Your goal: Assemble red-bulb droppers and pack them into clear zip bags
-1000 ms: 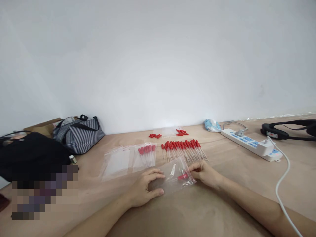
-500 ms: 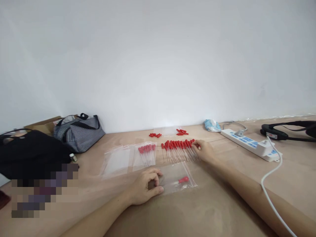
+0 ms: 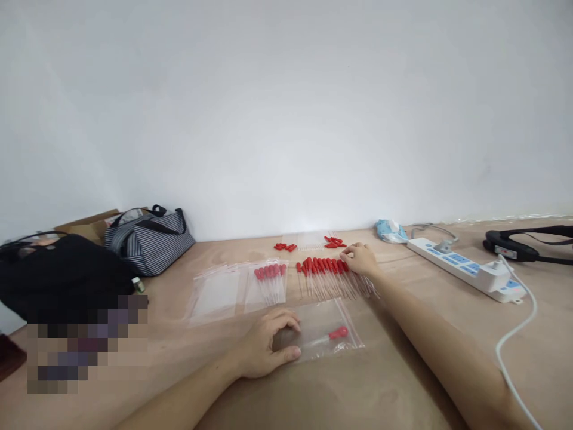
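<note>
A clear zip bag (image 3: pixel 320 310) lies flat near the middle, and a dropper with a red bulb (image 3: pixel 339 333) rests in it. My left hand (image 3: pixel 273 343) lies at the bag's left end, thumb and fingers apart. Farther back, a row of red-bulbed droppers (image 3: pixel 320 266) is spread side by side, thin stems toward me. My right hand (image 3: pixel 358 260) is at the row's right end, fingers bent over the bulbs; whether it grips one is hidden. Left of the row, several droppers (image 3: pixel 270 272) lie on stacked clear bags (image 3: pixel 217 295).
Loose red bulbs (image 3: pixel 285 246) lie by the wall, with more (image 3: pixel 335 242) beside a clear bag. A striped bag (image 3: pixel 150 239), black bag (image 3: pixel 67 275) and small bottle (image 3: pixel 138 285) stand left. At right are a blue packet (image 3: pixel 391 231), white power strip (image 3: pixel 465 269), cable and black headset (image 3: pixel 514 245).
My right hand has shifted left along the dropper row, over the bulbs. My left hand's thumb and fingers are a little farther apart. The whole view has shifted slightly.
</note>
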Tool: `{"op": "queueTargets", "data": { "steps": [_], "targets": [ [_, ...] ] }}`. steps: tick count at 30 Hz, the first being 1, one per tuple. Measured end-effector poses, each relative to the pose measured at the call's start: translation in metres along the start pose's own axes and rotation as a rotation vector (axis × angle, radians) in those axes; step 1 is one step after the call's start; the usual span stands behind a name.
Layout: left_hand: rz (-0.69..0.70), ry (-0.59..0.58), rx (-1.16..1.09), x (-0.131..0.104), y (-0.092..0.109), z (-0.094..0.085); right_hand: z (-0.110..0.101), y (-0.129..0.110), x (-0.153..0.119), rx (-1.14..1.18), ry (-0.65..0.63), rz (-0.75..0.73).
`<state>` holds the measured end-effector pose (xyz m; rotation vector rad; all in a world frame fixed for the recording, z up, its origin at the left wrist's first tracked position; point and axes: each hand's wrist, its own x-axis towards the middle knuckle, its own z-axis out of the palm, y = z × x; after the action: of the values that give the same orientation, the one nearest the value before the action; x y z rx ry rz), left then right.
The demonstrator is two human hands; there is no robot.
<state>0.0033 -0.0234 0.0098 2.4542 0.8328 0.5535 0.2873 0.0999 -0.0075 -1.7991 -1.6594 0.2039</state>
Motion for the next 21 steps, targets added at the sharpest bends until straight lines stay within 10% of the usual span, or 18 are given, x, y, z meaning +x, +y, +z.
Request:
{"op": "queueTargets", "data": {
  "steps": [7,11,21],
  "targets": [
    [-0.003,-0.007,0.027,0.001,-0.001,0.001,-0.036,0.007,-0.027,0.595,0.011,0.044],
    [0.014,-0.010,0.030,0.001,-0.002,0.001,-0.029,0.014,-0.061,0.940,0.128,0.197],
    [-0.044,-0.005,0.052,0.000,-0.002,0.001,-0.009,-0.001,-0.102,1.202,-0.035,0.380]
  ]
}}
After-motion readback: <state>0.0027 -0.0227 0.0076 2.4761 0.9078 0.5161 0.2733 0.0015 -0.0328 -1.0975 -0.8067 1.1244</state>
